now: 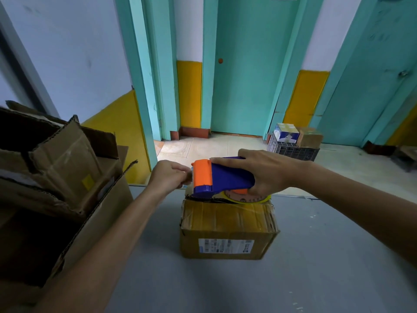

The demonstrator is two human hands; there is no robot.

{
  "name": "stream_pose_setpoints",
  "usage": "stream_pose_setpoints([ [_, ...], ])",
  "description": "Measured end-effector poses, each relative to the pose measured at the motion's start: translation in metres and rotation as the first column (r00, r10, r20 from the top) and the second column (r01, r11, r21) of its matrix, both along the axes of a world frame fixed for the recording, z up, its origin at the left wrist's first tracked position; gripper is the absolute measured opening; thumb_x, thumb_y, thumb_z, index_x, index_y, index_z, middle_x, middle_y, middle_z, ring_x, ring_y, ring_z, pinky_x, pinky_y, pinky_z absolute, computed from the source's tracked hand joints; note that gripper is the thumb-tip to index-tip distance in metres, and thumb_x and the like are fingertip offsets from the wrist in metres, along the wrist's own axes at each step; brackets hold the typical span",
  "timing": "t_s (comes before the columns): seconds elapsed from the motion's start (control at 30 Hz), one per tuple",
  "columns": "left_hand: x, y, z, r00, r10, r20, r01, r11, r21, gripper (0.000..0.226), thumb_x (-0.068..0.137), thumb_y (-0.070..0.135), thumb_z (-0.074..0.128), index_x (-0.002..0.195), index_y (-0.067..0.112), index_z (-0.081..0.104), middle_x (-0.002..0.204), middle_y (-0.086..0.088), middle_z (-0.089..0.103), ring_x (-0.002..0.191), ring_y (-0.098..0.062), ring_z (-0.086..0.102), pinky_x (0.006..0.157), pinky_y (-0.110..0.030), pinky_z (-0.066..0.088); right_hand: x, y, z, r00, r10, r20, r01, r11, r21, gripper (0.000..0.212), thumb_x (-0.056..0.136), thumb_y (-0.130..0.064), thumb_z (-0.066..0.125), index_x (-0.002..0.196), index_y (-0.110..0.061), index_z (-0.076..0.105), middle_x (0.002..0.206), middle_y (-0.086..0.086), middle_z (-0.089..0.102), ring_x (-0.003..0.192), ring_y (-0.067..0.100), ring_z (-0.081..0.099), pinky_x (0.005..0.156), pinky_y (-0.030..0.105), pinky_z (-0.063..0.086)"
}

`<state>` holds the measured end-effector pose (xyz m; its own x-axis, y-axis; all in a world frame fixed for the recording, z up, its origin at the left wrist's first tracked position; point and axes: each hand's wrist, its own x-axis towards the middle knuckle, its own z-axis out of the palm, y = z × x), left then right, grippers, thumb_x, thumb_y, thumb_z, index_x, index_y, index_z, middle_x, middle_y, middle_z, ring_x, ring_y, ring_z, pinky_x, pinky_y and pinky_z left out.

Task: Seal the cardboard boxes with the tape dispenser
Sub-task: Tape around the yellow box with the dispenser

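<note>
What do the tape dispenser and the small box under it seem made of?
Tape dispenser: likely moulded plastic, matte blue and orange, uniform colour. Small box: brown cardboard, creased edges, its top shiny with what looks like old tape.

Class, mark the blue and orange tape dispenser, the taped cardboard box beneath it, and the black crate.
Blue and orange plastic tape dispenser [226,180]: head view, blue body.
Small taped brown cardboard box [228,219]: head view, top face.
Black plastic crate [293,153]: head view, front wall.
</note>
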<state>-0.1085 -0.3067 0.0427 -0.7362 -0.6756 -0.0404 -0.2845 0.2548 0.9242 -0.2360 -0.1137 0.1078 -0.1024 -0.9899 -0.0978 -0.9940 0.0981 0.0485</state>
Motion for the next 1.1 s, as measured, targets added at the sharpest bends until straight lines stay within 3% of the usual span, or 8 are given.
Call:
stream_pose_setpoints([
  [0.07, 0.004, 0.001, -0.001, 0.998, -0.053, -0.027, 0.053, 0.999, 0.011, 0.003, 0.081, 0.010, 0.069, 0.080, 0.007, 0.069, 0.072, -0.006, 0.066, 0.063, -0.013, 0.060, 0.058, -0.024, 0.048, -0.004, 0.003, 0.000, 1.000, 0.010, 0.006, -0.010, 1.000, 0.000, 0.084, 0.081, -0.063, 0.052, 0.137, -0.052, -0.011, 0.110, 0.002, 0.046, 0.087, 0.012, 0.044, 0.066, 0.020, 0.035],
  [0.17, 0.009, -0.001, -0.008, 0.995, -0.093, -0.047, 0.096, 0.994, 0.060, 0.013, 0.076, 0.016, 0.074, 0.068, 0.010, 0.066, 0.068, -0.006, 0.067, 0.059, -0.010, 0.057, 0.054, -0.023, 0.045, -0.007, 0.008, 0.000, 1.000, 0.017, 0.001, -0.017, 1.000, 0.011, 0.084, 0.081, -0.064, 0.052, 0.136, -0.054, -0.010, 0.110, -0.003, 0.043, 0.086, 0.009, 0.042, 0.065, 0.014, 0.033],
  [0.37, 0.024, -0.027, -0.028, 0.996, 0.055, -0.073, -0.040, 0.979, 0.199, 0.012, 0.075, 0.010, 0.075, 0.069, 0.007, 0.065, 0.055, 0.000, 0.067, 0.051, -0.008, 0.053, 0.048, -0.016, 0.043, -0.026, 0.029, -0.001, 0.999, -0.031, -0.018, 0.032, 0.998, 0.052, 0.081, 0.073, -0.076, 0.042, 0.128, -0.064, -0.016, 0.109, -0.007, 0.043, 0.088, 0.009, 0.044, 0.072, 0.022, 0.043],
  [0.5, 0.028, -0.033, -0.048, 0.997, 0.063, -0.045, -0.051, 0.969, 0.240, 0.011, 0.076, 0.008, 0.074, 0.071, 0.007, 0.064, 0.056, 0.001, 0.067, 0.054, -0.009, 0.053, 0.049, -0.016, 0.043, -0.035, 0.036, -0.006, 0.998, -0.054, -0.007, 0.055, 0.991, 0.119, 0.085, 0.077, -0.071, 0.050, 0.128, -0.064, -0.017, 0.106, -0.012, 0.036, 0.090, 0.008, 0.044, 0.071, 0.017, 0.039],
  [0.67, 0.042, -0.054, -0.071, 0.989, 0.144, -0.008, -0.138, 0.957, 0.257, 0.013, 0.078, 0.006, 0.071, 0.070, 0.008, 0.062, 0.054, 0.002, 0.065, 0.050, -0.004, 0.054, 0.047, -0.014, 0.041, -0.049, 0.042, -0.011, 0.988, -0.109, -0.110, 0.130, 0.972, 0.198, 0.091, 0.080, -0.061, 0.056, 0.118, -0.067, -0.027, 0.109, -0.009, 0.039, 0.091, 0.008, 0.043, 0.074, 0.023, 0.045],
  [0.83, 0.040, -0.060, -0.090, 0.996, 0.082, 0.039, -0.090, 0.947, 0.310, 0.010, 0.078, 0.009, 0.072, 0.079, 0.001, 0.065, 0.066, -0.007, 0.062, 0.053, -0.007, 0.052, 0.044, -0.011, 0.041, -0.052, 0.039, -0.025, 0.988, -0.114, -0.107, 0.132, 0.975, 0.178, 0.090, 0.077, -0.068, 0.052, 0.123, -0.067, -0.025, 0.098, -0.011, 0.038, 0.082, 0.008, 0.044, 0.069, 0.022, 0.042],
  [0.97, 0.037, -0.053, -0.112, 0.995, 0.059, 0.076, -0.080, 0.946, 0.315, 0.009, 0.080, 0.010, 0.070, 0.073, 0.008, 0.065, 0.057, 0.001, 0.062, 0.057, -0.010, 0.050, 0.050, -0.017, 0.040, -0.049, 0.029, -0.026, 0.986, -0.091, -0.138, 0.121, 0.967, 0.226, 0.084, 0.079, -0.069, 0.047, 0.122, -0.066, -0.025, 0.097, -0.012, 0.034, 0.085, 0.007, 0.042, 0.071, 0.021, 0.040],
  [1.1, 0.024, -0.022, -0.136, 0.990, 0.074, 0.116, -0.116, 0.905, 0.409, 0.009, 0.083, 0.009, 0.067, 0.074, 0.010, 0.064, 0.059, 0.000, 0.062, 0.059, -0.014, 0.051, 0.055, -0.023, 0.041, -0.041, 0.021, -0.028, 0.978, -0.043, -0.206, 0.094, 0.965, 0.243, 0.080, 0.083, -0.067, 0.044, 0.139, -0.054, -0.011, 0.099, -0.008, 0.035, 0.085, 0.007, 0.036, 0.074, 0.022, 0.039],
])
